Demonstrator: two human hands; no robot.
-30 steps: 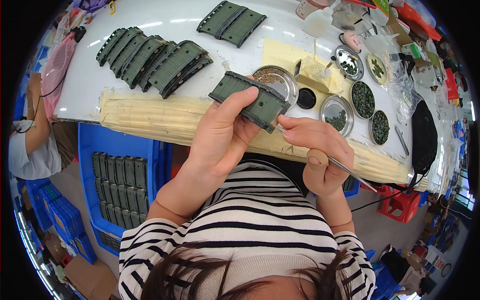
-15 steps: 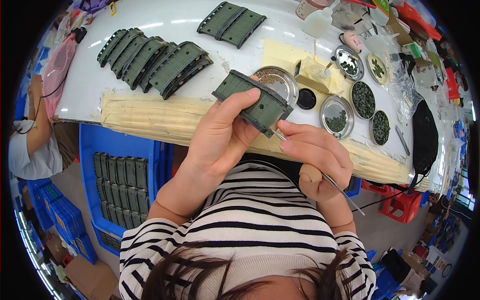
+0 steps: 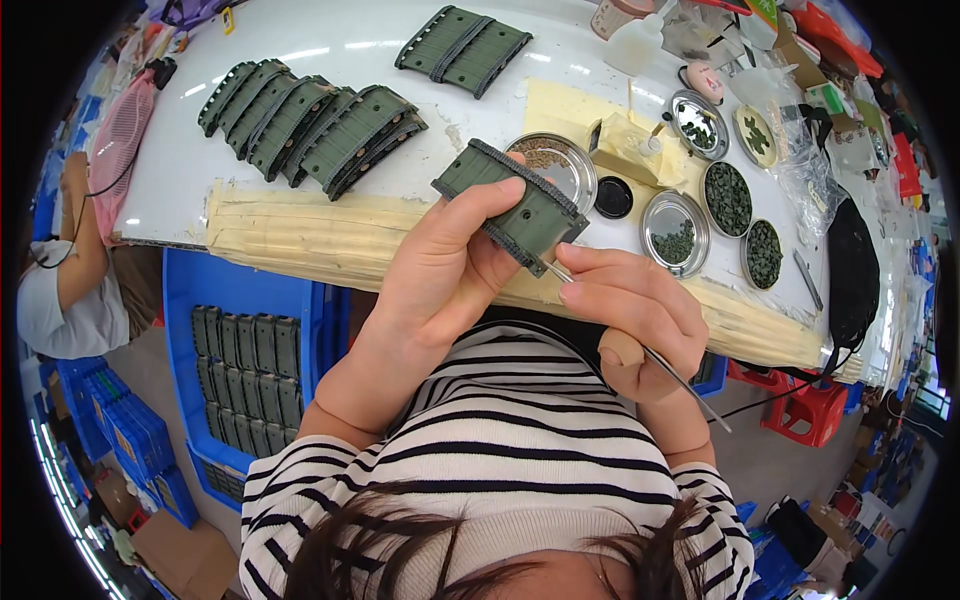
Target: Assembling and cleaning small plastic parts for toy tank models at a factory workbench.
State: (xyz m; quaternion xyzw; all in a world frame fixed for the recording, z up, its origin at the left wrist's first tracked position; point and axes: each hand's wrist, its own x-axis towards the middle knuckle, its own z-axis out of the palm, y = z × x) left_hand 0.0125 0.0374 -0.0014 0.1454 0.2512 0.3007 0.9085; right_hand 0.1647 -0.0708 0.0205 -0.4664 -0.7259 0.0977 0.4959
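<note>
My left hand [image 3: 440,270] grips a dark green moulded part [image 3: 540,220] with ridged grey-black edges, the thumb lying across its top face. A small round hole shows in that face. In my right hand [image 3: 645,300] is a thin metal hand tool [image 3: 692,389], pinched between thumb and fingers. Its front end meets or nearly meets the part's lower right corner; actual contact is too small to tell. The back end sticks out below the hand. A tan cover wraps one finger [image 3: 622,347] of the right hand.
Similar green parts stand in a leaning row [image 3: 330,135], with another pair [image 3: 465,50] farther back. Right of centre are round tins of small dark green pieces [image 3: 727,198], a black cap [image 3: 613,197] and a wrapped block [image 3: 640,150]. A blue crate [image 3: 240,285] holds more parts. Another person's arm [image 3: 85,240] shows left.
The view has shifted slightly. The green part is turned a little in my left hand, while the tool stays at the same corner in my right hand.
</note>
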